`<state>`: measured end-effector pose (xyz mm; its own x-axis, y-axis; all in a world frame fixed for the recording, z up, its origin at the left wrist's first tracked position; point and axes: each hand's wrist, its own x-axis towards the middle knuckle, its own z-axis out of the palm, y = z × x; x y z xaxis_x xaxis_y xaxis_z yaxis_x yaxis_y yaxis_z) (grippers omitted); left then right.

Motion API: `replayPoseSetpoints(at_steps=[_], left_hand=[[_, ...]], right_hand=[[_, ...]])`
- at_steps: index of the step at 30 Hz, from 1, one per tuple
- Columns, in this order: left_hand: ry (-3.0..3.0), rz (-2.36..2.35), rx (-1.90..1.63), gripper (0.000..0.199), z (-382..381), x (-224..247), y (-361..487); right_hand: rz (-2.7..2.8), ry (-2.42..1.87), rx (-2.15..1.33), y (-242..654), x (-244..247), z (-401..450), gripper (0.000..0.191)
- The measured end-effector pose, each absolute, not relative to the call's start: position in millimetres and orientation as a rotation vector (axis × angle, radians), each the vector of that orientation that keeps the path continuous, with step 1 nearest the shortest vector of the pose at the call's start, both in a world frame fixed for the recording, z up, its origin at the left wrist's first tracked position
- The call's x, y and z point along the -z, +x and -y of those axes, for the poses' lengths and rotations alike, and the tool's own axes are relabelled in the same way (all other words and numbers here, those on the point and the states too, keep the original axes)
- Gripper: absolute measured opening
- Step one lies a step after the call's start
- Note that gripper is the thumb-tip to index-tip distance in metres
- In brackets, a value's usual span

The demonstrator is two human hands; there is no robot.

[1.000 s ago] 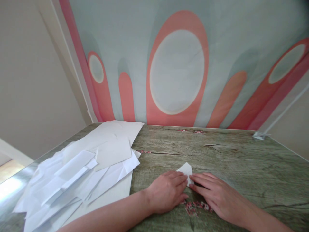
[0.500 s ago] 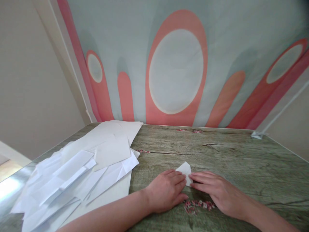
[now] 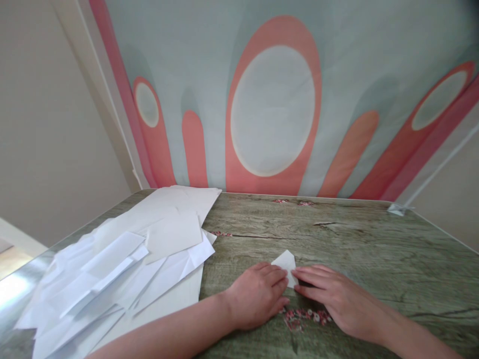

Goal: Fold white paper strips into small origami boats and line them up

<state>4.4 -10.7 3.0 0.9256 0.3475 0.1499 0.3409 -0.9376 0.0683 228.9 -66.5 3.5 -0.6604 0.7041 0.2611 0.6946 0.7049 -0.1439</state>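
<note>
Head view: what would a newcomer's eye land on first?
Probably the big pale oval ringed in coral, mid-backdrop beyond the table. Next, the spread of loose white papers along the table's left side. Then the small white paper piece near the front, right of centre, with the left hand over its left part and the right hand at its right edge.
</note>
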Motion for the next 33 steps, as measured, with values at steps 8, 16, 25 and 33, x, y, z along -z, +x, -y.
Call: replayPoseSetpoints(at_steps=[8, 16, 25, 33], left_hand=[[3.047, -0.549, -0.278, 0.033, 10, -2, 4], [3.017, -0.513, -0.319, 0.031, 7, -1, 3], [2.967, -0.612, -0.312, 0.03, 5, -7, 0], [2.974, -0.708, -0.295, 0.039, 14, -13, 0]], right_hand=[[2.547, -1.239, -0.058, 218, 0, 69, 0.04], [2.577, -1.215, -0.032, 215, -2, 72, 0.036], [2.54, -1.249, -0.14, 207, -4, 77, 0.046], [2.469, -1.226, 0.034, 203, 14, 79, 0.04]])
